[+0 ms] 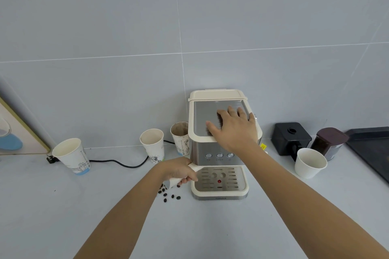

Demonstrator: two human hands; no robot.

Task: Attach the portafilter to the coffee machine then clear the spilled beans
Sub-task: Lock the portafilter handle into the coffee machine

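Machine [219, 149] stands on a pale grey counter [105, 206] against a grey tiled wall: cream body, brushed-metal top plate and front panel with three round buttons in a row. The drip tray [220, 181] below is a slotted metal grid in a cream frame, with a small red dot near its middle.

Left hand [179, 171] is closed around the portafilter [192, 168] handle, fingers curled under it. The handle is cream, matching the machine; it angles from the hand up toward the underside of the front panel, at the tray's left edge. The head of the portafilter is hidden under the machine, so whether it is seated cannot be told.

Right hand [233, 126] lies flat on the metal top plate, palm down, fingers spread, gripping nothing.

Beans [168, 194]: about ten dark brown ones loose on the counter, just left of the machine base and partly under the left hand.

Three printed paper cups stand left of the machine; the nearest cup [181, 137], touching or almost touching its side, is stained brown inside. A black cable [117, 163] runs along the counter behind them. To the right: a plain white cup [310, 163], a black box [290, 137], a dark jar [329, 143]
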